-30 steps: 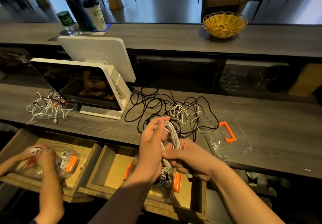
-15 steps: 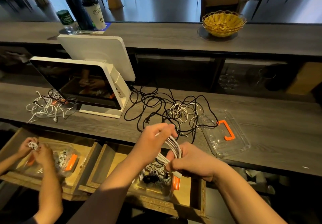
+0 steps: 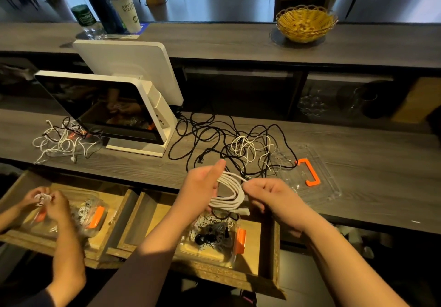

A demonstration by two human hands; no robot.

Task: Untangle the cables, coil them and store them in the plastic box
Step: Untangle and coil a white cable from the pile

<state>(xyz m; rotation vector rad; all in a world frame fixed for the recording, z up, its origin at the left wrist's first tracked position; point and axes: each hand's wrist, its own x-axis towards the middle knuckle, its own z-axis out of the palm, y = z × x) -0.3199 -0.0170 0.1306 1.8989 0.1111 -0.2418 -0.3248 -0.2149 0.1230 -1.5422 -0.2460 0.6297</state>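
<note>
A coiled white cable (image 3: pixel 232 193) hangs in several loops between my hands, above an open drawer. My left hand (image 3: pixel 202 185) grips the coil's left side, thumb up. My right hand (image 3: pixel 269 197) pinches the coil's upper right end with curled fingers. Below them a clear plastic box (image 3: pixel 235 253) with orange clips sits in the drawer and holds coiled white and black cables. On the counter behind lies a tangle of black and white cables (image 3: pixel 229 144). The box's clear lid (image 3: pixel 317 175) with an orange handle rests at the right.
A white point-of-sale screen (image 3: pixel 107 108) stands on the counter's left, with another cable tangle (image 3: pixel 62 142) beside it. Another person's hands (image 3: pixel 47 204) hold a small white coil over a second box in the left drawer. A yellow basket (image 3: pixel 305 23) and bottles sit on the upper shelf.
My hands have moved apart and the white coil has opened into wider loops between them. The box under my hands has come into fuller view. The other person's hands stay over the left box.
</note>
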